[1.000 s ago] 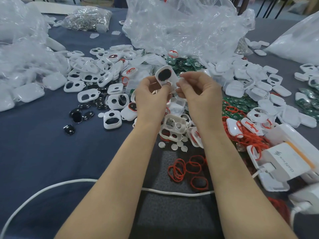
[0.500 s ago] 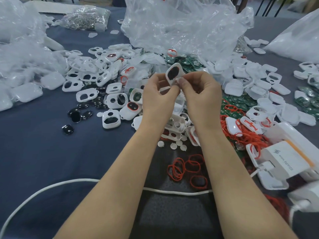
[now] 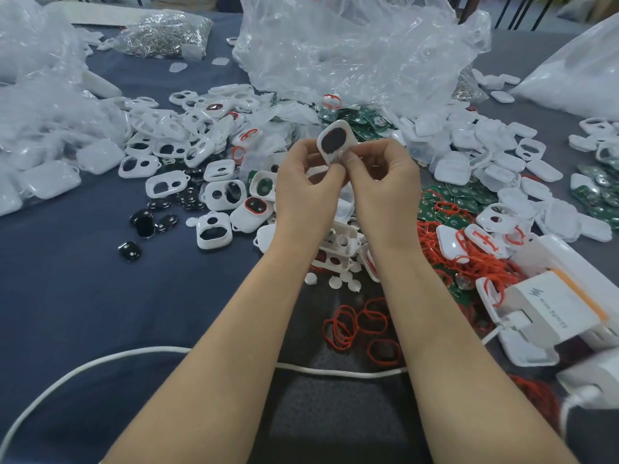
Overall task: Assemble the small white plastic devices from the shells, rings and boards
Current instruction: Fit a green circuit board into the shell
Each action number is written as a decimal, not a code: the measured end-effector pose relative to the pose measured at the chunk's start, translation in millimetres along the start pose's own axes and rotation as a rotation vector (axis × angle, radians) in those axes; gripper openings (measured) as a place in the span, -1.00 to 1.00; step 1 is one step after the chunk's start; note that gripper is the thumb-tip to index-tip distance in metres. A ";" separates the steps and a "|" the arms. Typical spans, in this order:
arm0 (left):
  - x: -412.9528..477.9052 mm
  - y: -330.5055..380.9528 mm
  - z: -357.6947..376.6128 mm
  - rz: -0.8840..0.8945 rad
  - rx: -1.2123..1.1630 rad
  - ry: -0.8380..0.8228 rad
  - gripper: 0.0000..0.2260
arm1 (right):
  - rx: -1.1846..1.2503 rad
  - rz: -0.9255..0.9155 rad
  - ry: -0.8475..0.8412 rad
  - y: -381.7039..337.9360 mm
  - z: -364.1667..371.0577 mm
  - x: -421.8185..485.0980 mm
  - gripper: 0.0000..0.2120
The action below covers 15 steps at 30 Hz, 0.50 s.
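Note:
A white shell with a dark oval window is held up above the table centre, tilted. My left hand and my right hand both pinch its lower edge with thumb and fingertips. Below the hands lies a pile of white shells, some with black inserts. Loose red rings sit close in front of me, and more red rings tangle at the right. Green boards lie right of my hands and behind them.
Clear plastic bags stand at the back, bagged white parts at the left. White lids spread at the right. A white boxy tool sits at the near right. A white cable crosses the blue cloth near me.
Both hands have shifted slightly right with the shell and turned it, so its dark window faces up and left more. The grip stays the same.

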<state>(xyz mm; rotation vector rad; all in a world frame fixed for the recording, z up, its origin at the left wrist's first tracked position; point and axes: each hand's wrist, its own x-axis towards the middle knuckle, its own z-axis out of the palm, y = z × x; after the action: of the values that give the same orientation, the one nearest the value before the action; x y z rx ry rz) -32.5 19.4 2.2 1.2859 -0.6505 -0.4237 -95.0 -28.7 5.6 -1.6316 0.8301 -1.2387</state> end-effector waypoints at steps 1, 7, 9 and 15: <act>0.2 -0.1 0.0 -0.007 -0.016 0.000 -0.88 | 0.005 0.001 -0.002 -0.4 -0.3 0.2 -0.92; 2.9 1.0 -1.6 -0.121 -0.230 -0.029 -0.92 | -0.039 -0.078 -0.006 -1.3 -1.1 -0.8 -0.93; 4.0 1.4 -2.0 -0.125 -0.275 -0.039 -0.91 | -0.062 -0.110 -0.002 -1.3 -0.3 -2.3 -0.93; 3.2 2.4 -2.2 -0.116 -0.279 -0.060 -0.89 | -0.040 -0.124 0.023 -2.0 1.3 -4.5 -0.88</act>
<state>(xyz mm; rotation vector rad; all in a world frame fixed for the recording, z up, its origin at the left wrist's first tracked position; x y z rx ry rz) -28.8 19.6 4.9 1.0507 -0.5471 -0.6283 -95.0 -23.6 5.7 -1.7258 0.7814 -1.3365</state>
